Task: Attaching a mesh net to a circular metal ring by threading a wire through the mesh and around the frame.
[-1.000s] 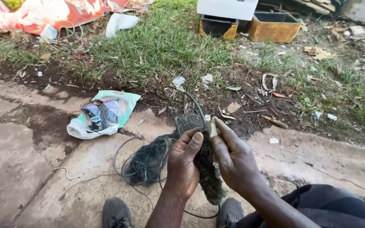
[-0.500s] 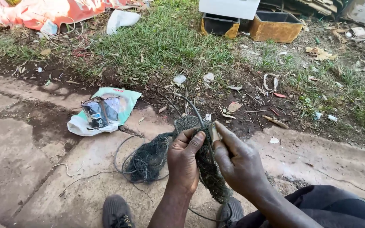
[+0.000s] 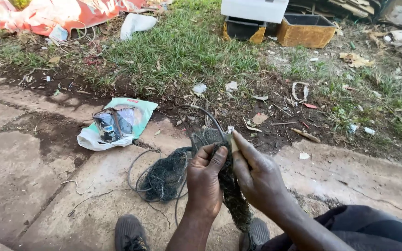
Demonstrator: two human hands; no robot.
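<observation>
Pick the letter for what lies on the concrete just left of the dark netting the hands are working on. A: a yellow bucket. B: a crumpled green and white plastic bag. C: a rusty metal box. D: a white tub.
B: the crumpled green and white plastic bag lies on the concrete left of the dark netting that the left hand and right hand grip.

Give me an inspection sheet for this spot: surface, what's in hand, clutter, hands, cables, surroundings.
Surface: worn concrete slab, cracked and stained.
Things in hand: dark mesh netting, part bunched between both hands, the rest lying on the slab.
Clutter: crumpled plastic bags; scattered litter on the soil.
Hands: left hand and right hand both grip the netting.
Cables: thin dark cord arcs from the netting, more looped beside it.
Surroundings: grass patch, rusty metal boxes, red tarp.
</observation>
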